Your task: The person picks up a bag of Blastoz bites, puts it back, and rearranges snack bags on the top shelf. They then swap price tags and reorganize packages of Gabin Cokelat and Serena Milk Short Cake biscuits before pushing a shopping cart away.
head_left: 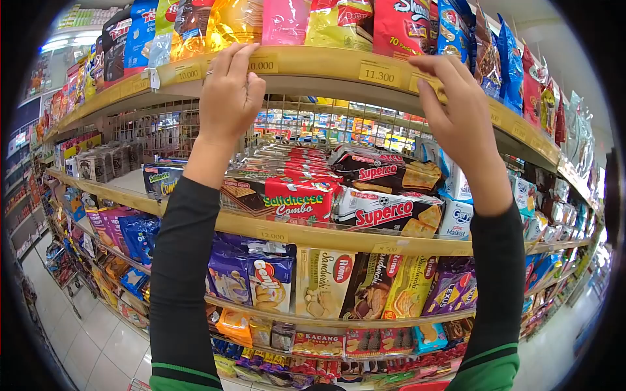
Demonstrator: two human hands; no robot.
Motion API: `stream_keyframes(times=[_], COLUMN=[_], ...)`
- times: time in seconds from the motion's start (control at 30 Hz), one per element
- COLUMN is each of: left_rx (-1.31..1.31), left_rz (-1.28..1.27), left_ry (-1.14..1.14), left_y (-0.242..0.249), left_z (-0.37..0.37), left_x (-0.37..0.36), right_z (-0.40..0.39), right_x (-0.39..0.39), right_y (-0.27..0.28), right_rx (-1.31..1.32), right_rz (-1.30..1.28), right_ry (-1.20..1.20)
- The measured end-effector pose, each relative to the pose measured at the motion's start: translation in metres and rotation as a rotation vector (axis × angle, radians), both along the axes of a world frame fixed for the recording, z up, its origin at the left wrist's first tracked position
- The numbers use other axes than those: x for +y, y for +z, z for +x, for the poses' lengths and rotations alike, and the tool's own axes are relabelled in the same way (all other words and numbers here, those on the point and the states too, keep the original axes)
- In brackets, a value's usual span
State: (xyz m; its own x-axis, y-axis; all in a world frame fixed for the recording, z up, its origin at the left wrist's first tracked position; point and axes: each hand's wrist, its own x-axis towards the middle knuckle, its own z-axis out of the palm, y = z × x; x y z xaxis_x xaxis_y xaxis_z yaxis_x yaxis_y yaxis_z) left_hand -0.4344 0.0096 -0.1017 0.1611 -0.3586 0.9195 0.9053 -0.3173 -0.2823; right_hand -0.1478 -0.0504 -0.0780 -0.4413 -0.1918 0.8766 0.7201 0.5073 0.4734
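My left hand (pixel 229 98) is raised to the yellow price strip (pixel 313 62) on the upper shelf's front edge. Its fingers are curled together between two 10.000 price labels, and whatever they might hold is hidden. Further right, my right hand (pixel 460 111) reaches the same strip, thumb and fingers apart, in front of a partly covered label. An 11.300 price label (pixel 380 73) shows between the hands. Above them stand snack pouches, among them a yellow pouch (pixel 235 25) near my left hand and a red pouch (pixel 401 29) near my right.
Below the hands, a shelf carries Saltcheese Combo packs (pixel 280 195), Superco packs (pixel 388 210) and Gery Malkist packs (pixel 456 220). Lower down are Roma Sandwich packs (pixel 324 280) and more biscuits. A tiled aisle floor (pixel 98 339) runs at the left.
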Motion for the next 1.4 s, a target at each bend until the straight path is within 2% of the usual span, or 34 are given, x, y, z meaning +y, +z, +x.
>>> stream_keyframes(times=[0.13, 0.23, 0.27, 0.6, 1.0, 1.4], left_rx=[-0.026, -0.003, -0.008, -0.011, -0.029, -0.003], left_rz=[-0.022, -0.01, -0.023, -0.026, 0.0, 0.003], left_ry=[0.005, -0.001, -0.012, -0.085, -0.048, -0.047], left_y=[-0.002, -0.002, -0.004, -0.009, -0.004, -0.006], left_z=[0.001, -0.002, 0.0, 0.0, -0.001, -0.005], left_x=[-0.003, -0.003, -0.005, -0.003, 0.001, -0.002], right_z=[-0.01, -0.012, -0.012, -0.014, -0.052, -0.054], right_x=[0.03, 0.036, 0.036, 0.028, 0.033, 0.031], right_y=[0.02, 0.019, 0.02, 0.035, 0.032, 0.027], right_rx=[-0.04, -0.054, -0.059, 0.008, -0.02, -0.022], right_rz=[0.207, 0.146, 0.191, -0.005, 0.02, 0.252], right_ry=[-0.171, -0.314, -0.337, -0.597, -0.551, -0.592])
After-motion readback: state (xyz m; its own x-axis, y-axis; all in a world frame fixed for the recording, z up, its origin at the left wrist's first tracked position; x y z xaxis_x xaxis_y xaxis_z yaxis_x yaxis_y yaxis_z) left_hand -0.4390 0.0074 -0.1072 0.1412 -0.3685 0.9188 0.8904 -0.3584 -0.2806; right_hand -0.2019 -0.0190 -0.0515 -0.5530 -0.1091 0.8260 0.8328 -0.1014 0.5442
